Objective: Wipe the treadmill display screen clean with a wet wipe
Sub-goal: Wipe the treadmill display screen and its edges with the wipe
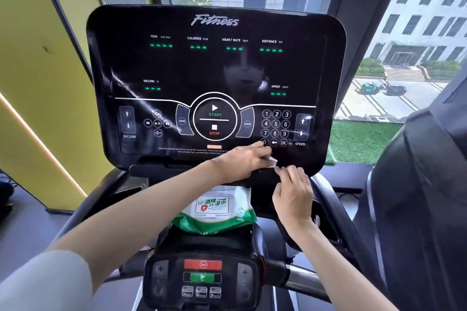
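The black treadmill display screen fills the upper middle of the head view, lit with green dashes and a START/STOP ring. A small white wet wipe is pinched between both hands at the screen's lower right edge. My left hand holds its left side, just below the number keypad. My right hand grips the right side with its fingertips. A white and green wet wipe pack lies on the console tray below the hands.
A lower control panel with red and green buttons sits near the bottom. Black handlebars curve on both sides. A dark neighbouring machine stands at the right, a yellow wall at the left, windows behind.
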Tool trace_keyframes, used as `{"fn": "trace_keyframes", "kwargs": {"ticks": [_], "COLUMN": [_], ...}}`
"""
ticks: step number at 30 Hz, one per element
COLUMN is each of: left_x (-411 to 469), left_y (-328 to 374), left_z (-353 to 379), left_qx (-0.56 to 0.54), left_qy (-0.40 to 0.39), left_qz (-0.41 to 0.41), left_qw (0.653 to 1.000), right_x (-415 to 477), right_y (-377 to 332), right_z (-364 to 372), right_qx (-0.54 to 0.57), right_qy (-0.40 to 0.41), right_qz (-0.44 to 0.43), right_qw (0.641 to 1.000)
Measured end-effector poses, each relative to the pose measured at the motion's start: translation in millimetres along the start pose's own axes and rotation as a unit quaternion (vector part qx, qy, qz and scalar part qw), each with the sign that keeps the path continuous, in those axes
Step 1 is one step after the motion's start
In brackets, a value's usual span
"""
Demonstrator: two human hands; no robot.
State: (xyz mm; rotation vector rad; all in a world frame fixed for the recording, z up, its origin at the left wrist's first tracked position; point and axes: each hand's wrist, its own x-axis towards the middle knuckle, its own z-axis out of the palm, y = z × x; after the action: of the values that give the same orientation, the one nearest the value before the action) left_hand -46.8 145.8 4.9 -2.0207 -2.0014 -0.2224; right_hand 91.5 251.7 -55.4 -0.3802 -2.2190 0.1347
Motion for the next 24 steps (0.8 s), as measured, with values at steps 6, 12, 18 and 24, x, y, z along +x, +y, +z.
{"fn": "trace_keyframes", "kwargs": {"ticks": [6, 12, 18, 24], "left_x": [-29.2, -67.6, -128.9, -202.5], "left_y": [-24.2, -49.1, -77.5, -106.3], "left_z": [-17.0, -38.9, -70.2, -86.0], "left_qx": [0.015, 0.025, 0.028, 0.058], "left_qy": [-0.047, -0.069, -0.103, -0.105], "left_qz": [0.012, 0.002, -0.027, -0.051], "left_qw": [0.999, 0.997, 0.994, 0.991], "right_x": [3.8, 0.5, 5.0, 7.8], "right_y": [-8.3, -49.8, -116.0, -172.7], "right_z": [-0.8, 11.9, 25.7, 40.7], "right_qx": [-0.003, 0.02, 0.073, 0.092], "right_qy": [0.002, -0.059, -0.096, -0.138], "right_qz": [0.04, -0.036, -0.106, -0.118], "right_qw": [0.999, 0.997, 0.987, 0.979]}}
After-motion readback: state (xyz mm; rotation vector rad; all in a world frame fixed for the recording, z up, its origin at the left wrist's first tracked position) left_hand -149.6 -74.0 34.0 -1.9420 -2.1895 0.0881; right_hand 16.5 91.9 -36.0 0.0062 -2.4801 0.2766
